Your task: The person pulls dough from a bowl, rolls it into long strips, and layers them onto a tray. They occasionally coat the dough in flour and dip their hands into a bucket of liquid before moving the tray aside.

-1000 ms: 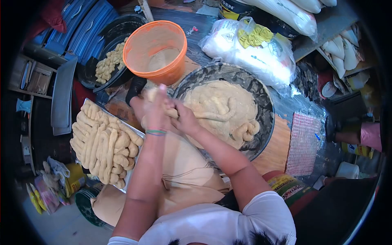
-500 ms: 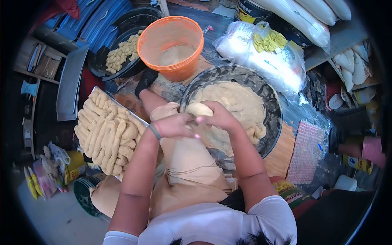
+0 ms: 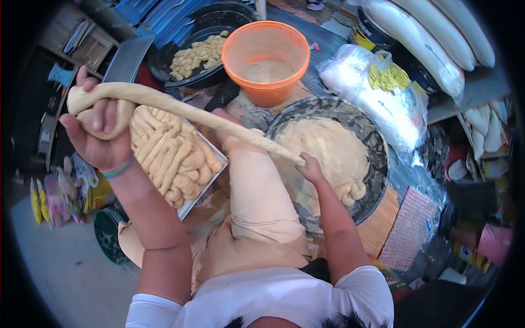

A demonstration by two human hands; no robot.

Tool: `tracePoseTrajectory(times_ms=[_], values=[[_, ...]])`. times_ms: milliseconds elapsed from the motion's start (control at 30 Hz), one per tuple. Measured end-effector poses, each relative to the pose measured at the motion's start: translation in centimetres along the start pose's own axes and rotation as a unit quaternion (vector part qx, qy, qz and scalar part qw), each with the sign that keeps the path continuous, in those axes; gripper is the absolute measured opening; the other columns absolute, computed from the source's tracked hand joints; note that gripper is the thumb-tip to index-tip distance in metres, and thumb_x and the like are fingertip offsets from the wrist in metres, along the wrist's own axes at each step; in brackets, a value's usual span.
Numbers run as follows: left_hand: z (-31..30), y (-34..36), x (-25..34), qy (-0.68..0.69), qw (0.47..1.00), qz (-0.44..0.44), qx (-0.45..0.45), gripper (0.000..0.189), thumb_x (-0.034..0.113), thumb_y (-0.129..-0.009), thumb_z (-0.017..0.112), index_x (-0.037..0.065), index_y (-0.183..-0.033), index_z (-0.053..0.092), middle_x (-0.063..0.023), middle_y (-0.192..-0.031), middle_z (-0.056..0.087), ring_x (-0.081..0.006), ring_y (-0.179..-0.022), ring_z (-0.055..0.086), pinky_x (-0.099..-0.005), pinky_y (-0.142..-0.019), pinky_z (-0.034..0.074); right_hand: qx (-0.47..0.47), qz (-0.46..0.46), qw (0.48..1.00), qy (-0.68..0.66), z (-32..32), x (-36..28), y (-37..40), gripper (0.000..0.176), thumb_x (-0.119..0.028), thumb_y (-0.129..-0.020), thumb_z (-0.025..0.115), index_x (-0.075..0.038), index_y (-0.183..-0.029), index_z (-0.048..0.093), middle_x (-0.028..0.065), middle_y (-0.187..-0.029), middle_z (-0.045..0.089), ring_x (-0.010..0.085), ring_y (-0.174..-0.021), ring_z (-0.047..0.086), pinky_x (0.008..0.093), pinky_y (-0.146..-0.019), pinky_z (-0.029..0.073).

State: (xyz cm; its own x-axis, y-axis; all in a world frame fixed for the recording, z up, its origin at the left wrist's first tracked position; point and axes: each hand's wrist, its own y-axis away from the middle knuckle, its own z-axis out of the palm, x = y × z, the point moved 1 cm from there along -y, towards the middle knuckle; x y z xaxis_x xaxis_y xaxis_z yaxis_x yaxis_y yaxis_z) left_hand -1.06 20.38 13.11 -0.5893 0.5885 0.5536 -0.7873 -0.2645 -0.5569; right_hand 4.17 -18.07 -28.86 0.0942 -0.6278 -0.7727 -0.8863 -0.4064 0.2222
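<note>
A long rope of pale dough stretches between my hands across my lap. Its thick end loops around the fingers of my left hand, which is raised at the left with the palm up. My right hand pinches the thin end, just over the near left side of a wide black tub. Inside that tub lies a large flat mass of dough, with small twisted lumps at its near right edge. Below my left hand, a metal tray carries several rows of shaped dough strands.
Beyond my lap stands an orange bucket, dusty inside. Left of it is a dark basin with small dough pieces. Plastic-wrapped bags lie at the back right. A pink patterned mat lies right of the tub.
The dough, earlier a short piece held between both hands together, is now drawn out into a long rope. My left hand has moved up and left, my right hand to the right. The view has shifted.
</note>
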Motion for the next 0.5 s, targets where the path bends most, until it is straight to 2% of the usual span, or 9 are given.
tracePoseTrajectory(times_ms=[33, 67, 133, 200, 267, 333, 400, 467, 500], values=[[-1.6, -0.2, 2.1, 0.009, 0.999, -0.012, -0.032, 0.076, 0.032, -0.086, 0.067, -0.008, -0.137, 0.027, -0.0119, -0.115, 0.050, -0.0081, -0.065, 0.047, -0.0206, -0.056, 0.040, -0.011, -0.009, 1.000, 0.006, -0.1, 0.5, 0.2, 0.026, -0.019, -0.073, 0.070, -0.006, -0.093, 0.058, 0.0195, -0.084, 0.064, 0.0359, -0.081, 0.063, 0.0408, -0.069, 0.048], [-2.6, 0.0, 3.6, -0.024, 1.000, -0.006, -0.009, 0.074, 0.032, -0.087, 0.066, -0.007, -0.137, 0.027, -0.0124, -0.115, 0.050, -0.0085, -0.065, 0.047, -0.0211, -0.056, 0.040, -0.023, -0.018, 0.999, 0.012, -0.1, 0.9, 0.4, 0.024, -0.016, -0.073, 0.069, -0.006, -0.092, 0.058, 0.0183, -0.081, 0.063, 0.0341, -0.077, 0.064, 0.0399, -0.068, 0.048], [-3.9, 0.9, 6.0, -0.110, 0.994, 0.000, 0.029, 0.074, 0.029, -0.088, 0.064, -0.006, -0.139, 0.023, -0.0134, -0.115, 0.050, -0.0091, -0.063, 0.046, -0.0219, -0.057, 0.040, 0.020, -0.063, 0.994, -0.086, 0.0, 0.2, -0.3, 0.017, -0.009, -0.074, 0.067, -0.005, -0.088, 0.058, 0.0113, -0.070, 0.061, 0.0232, -0.062, 0.061, 0.0338, -0.059, 0.047], [-5.8, 2.3, 8.1, -0.187, 0.980, -0.005, 0.066, 0.072, 0.027, -0.090, 0.060, -0.004, -0.141, 0.021, -0.0138, -0.114, 0.050, -0.0094, -0.062, 0.045, -0.0225, -0.057, 0.040, -0.075, 0.087, 0.959, -0.260, -1.2, -3.0, -1.3, 0.015, -0.005, -0.073, 0.066, -0.005, -0.086, 0.057, 0.0028, -0.066, 0.055, 0.0121, -0.056, 0.054, 0.0271, -0.052, 0.043], [-7.9, 3.7, 10.7, -0.204, 0.976, -0.010, 0.077, 0.061, 0.023, -0.093, 0.056, -0.001, -0.140, 0.025, -0.0140, -0.114, 0.052, -0.0095, -0.063, 0.046, -0.0224, -0.057, 0.039, -0.110, 0.107, 0.922, -0.357, -3.4, -8.1, -2.6, 0.020, -0.006, -0.072, 0.068, -0.006, -0.088, 0.055, -0.0003, -0.066, 0.053, 0.0093, -0.055, 0.053, 0.0235, -0.048, 0.040], [-9.0, 4.8, 13.6, -0.242, 0.964, 0.015, 0.110, 0.057, 0.021, -0.094, 0.055, 0.000, -0.139, 0.027, -0.0144, -0.115, 0.052, -0.0095, -0.063, 0.047, -0.0224, -0.057, 0.039, -0.190, 0.062, 0.876, -0.439, -5.4, -12.8, -4.0, 0.038, -0.007, -0.069, 0.071, -0.007, -0.103, 0.053, 0.0008, -0.071, 0.055, 0.0106, -0.055, 0.053, 0.0230, -0.048, 0.042], [-10.0, 5.6, 16.5, -0.286, 0.945, 0.051, 0.152, 0.055, 0.021, -0.095, 0.054, 0.000, -0.139, 0.028, -0.0149, -0.115, 0.053, -0.0095, -0.064, 0.047, -0.0226, -0.057, 0.040, -0.259, -0.043, 0.855, -0.446, -6.7, -18.2, -5.8, 0.058, -0.008, -0.067, 0.073, -0.008, -0.119, 0.046, 0.0044, -0.085, 0.057, 0.0112, -0.060, 0.055, 0.0230, -0.049, 0.044], [-11.7, 6.5, 20.4, -0.314, 0.929, 0.073, 0.180, 0.053, 0.023, -0.095, 0.053, 0.000, -0.138, 0.030, -0.0147, -0.115, 0.055, -0.0099, -0.065, 0.048, -0.0233, -0.060, 0.042, -0.283, -0.089, 0.856, -0.424, -6.8, -24.4, -7.4, 0.070, -0.008, -0.068, 0.073, -0.008, -0.129, 0.040, 0.0076, -0.100, 0.055, 0.0120, -0.070, 0.056, 0.0240, -0.052, 0.046], [-12.8, 7.1, 22.4, -0.332, 0.917, 0.090, 0.201, 0.052, 0.023, -0.096, 0.052, 0.001, -0.137, 0.031, -0.0144, -0.115, 0.055, -0.0100, -0.065, 0.048, -0.0238, -0.061, 0.042, -0.290, -0.114, 0.876, -0.367, -6.4, -27.2, -8.7, 0.067, -0.008, -0.072, 0.072, -0.007, -0.130, 0.039, 0.0075, -0.106, 0.053, 0.0120, -0.083, 0.055, 0.0242, -0.055, 0.048]])
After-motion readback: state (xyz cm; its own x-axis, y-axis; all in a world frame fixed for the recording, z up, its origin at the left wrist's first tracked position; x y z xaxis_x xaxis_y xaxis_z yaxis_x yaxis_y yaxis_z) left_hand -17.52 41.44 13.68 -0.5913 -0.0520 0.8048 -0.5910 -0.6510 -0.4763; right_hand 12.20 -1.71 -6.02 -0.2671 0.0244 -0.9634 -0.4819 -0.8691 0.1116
